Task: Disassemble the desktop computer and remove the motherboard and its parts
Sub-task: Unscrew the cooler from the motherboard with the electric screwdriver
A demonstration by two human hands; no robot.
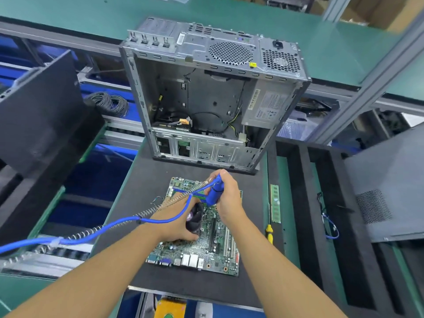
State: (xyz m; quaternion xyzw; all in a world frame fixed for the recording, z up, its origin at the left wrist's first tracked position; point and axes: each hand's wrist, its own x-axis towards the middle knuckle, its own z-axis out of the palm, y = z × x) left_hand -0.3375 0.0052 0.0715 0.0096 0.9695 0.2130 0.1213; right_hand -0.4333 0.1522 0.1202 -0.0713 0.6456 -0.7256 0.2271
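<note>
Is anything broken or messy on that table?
Nothing looks broken. The motherboard lies flat on the black mat, outside the open case, where loose wires hang. One memory stick lies alone right of the mat, beside a yellow-handled screwdriver. That fits a computer being taken apart.

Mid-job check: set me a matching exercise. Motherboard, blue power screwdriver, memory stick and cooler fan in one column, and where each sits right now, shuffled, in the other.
Things:
1. motherboard
2. blue power screwdriver
3. memory stick
4. cooler fan

Places:
a. gripped in the right hand
b. flat on the black mat, in front of the open case
c. on the board, held by the left hand
d. lying off the board, to its right

Pairs: 1-b, 2-a, 3-d, 4-c.
</note>
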